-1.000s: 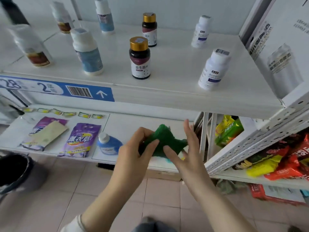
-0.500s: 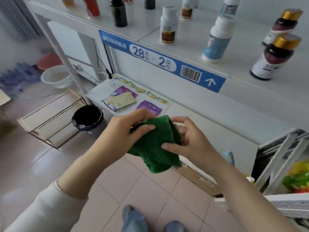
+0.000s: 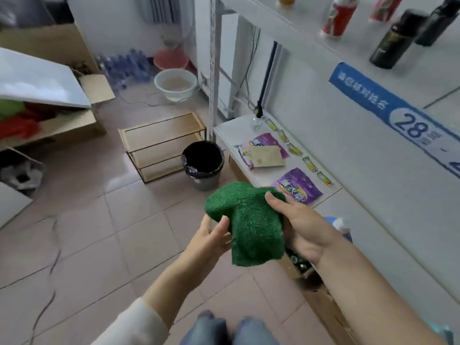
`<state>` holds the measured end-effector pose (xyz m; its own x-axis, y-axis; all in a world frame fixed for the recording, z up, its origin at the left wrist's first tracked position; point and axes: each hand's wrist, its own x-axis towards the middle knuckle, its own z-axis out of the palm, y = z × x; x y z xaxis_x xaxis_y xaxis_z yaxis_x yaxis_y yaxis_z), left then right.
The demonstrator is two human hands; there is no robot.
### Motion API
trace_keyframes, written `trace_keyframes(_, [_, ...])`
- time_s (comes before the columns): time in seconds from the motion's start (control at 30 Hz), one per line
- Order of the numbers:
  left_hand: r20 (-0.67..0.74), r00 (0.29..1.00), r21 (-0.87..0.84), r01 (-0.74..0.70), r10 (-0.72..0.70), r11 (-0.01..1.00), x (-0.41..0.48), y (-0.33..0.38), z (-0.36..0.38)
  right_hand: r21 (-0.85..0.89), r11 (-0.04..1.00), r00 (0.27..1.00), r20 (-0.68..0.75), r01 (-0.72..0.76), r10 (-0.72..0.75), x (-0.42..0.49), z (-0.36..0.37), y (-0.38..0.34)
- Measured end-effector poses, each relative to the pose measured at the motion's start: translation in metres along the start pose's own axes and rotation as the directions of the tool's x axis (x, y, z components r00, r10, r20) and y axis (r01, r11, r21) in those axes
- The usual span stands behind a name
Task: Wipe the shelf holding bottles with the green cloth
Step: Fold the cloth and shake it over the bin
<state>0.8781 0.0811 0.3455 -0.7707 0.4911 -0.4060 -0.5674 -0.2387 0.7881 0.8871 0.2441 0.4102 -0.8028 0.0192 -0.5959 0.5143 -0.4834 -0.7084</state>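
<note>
A folded green cloth (image 3: 251, 225) hangs in front of me, held by both hands above the tiled floor. My left hand (image 3: 211, 236) pinches its lower left edge. My right hand (image 3: 302, 230) grips its right side, thumb on top. The white shelf (image 3: 423, 78) with bottles runs along the upper right, carrying a blue label strip (image 3: 388, 108). On it stand a black bottle (image 3: 393, 39), a second dark bottle (image 3: 438, 21) and a red and white bottle (image 3: 337, 17). Neither hand touches the shelf.
A lower white shelf (image 3: 231, 130) holds purple pouches (image 3: 297, 186) and a tan card (image 3: 266, 156). A black bin (image 3: 202, 165), a wooden rack (image 3: 161, 145), a white basin (image 3: 175, 84) and cardboard boxes (image 3: 49, 46) stand on the floor to the left.
My view has swung left and down, away from the bottle shelf. The cloth has been refolded; my left hand now holds its lower edge and my right hand grips its side.
</note>
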Motion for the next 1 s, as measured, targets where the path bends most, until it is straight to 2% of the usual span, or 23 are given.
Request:
trace_keyframes(0.07, [-0.091, 0.992, -0.1, -0.094, 0.085, 0.991, 0.013, 0.009, -0.016, 0.044, 0.998, 0.999, 0.002, -0.051, 0.051, 0.029, 0.01, 0.0])
trace_keyframes(0.1, [-0.147, 0.983, -0.076, -0.126, 0.114, 0.989, 0.02, 0.017, -0.024, 0.038, 0.997, 0.998, -0.009, -0.067, 0.068, 0.044, 0.014, -0.001])
trace_keyframes(0.17, [-0.211, 0.964, 0.057, -0.153, 0.162, 0.987, 0.037, 0.031, -0.042, -0.027, 0.996, 0.995, -0.058, -0.087, 0.086, 0.072, 0.025, -0.005])
trace_keyframes(0.3, [-0.194, 0.958, 0.378, -0.124, 0.21, 0.917, 0.083, 0.064, -0.079, -0.246, 0.967, 0.991, -0.133, -0.065, 0.032, 0.132, 0.034, -0.021])
trace_keyframes(0.33, [-0.206, 0.947, 0.485, -0.119, 0.245, 0.866, 0.097, 0.072, -0.087, -0.412, 0.91, 0.993, -0.117, -0.04, -0.009, 0.147, 0.037, -0.027])
trace_keyframes(0.4, [-0.24, 0.915, 0.648, -0.099, 0.326, 0.755, 0.128, 0.091, -0.102, -0.767, 0.638, 0.991, -0.025, 0.065, -0.131, 0.181, 0.044, -0.042])
trace_keyframes(0.43, [-0.253, 0.902, 0.69, -0.084, 0.349, 0.718, 0.144, 0.1, -0.107, -0.857, 0.501, 0.98, 0.024, 0.121, -0.196, 0.2, 0.048, -0.05])
trace_keyframes(0.47, [-0.27, 0.892, 0.718, -0.063, 0.361, 0.693, 0.159, 0.11, -0.111, -0.898, 0.412, 0.969, 0.06, 0.157, -0.239, 0.218, 0.052, -0.06])
trace_keyframes(0.6, [-0.372, 0.848, 0.778, 0.063, 0.377, 0.626, 0.221, 0.144, -0.134, -0.932, 0.286, 0.951, 0.142, 0.222, -0.276, 0.292, 0.072, -0.095])
trace_keyframes(0.67, [-0.396, 0.827, 0.785, 0.08, 0.399, 0.614, 0.254, 0.16, -0.151, -0.94, 0.245, 0.943, 0.16, 0.236, -0.293, 0.333, 0.08, -0.111])
trace_keyframes(0.77, [-0.368, 0.838, 0.8, 0.064, 0.404, 0.596, 0.299, 0.183, -0.182, -0.93, 0.282, 0.957, 0.172, 0.236, -0.233, 0.389, 0.095, -0.136])
trace_keyframes(0.87, [-0.359, 0.899, 0.67, 0.061, 0.251, 0.74, 0.341, 0.21, -0.212, -0.9, 0.41, 0.989, 0.136, 0.147, -0.057, 0.445, 0.114, -0.153])
trace_keyframes(0.9, [-0.38, 0.902, 0.617, 0.081, 0.206, 0.783, 0.356, 0.218, -0.224, -0.886, 0.449, 0.992, 0.122, 0.118, -0.02, 0.465, 0.121, -0.157])
trace_keyframes(1.0, [-0.452, 0.875, 0.556, 0.121, 0.177, 0.822, 0.409, 0.235, -0.263, -0.813, 0.583, 0.996, 0.061, 0.014, 0.061, 0.528, 0.138, -0.158])
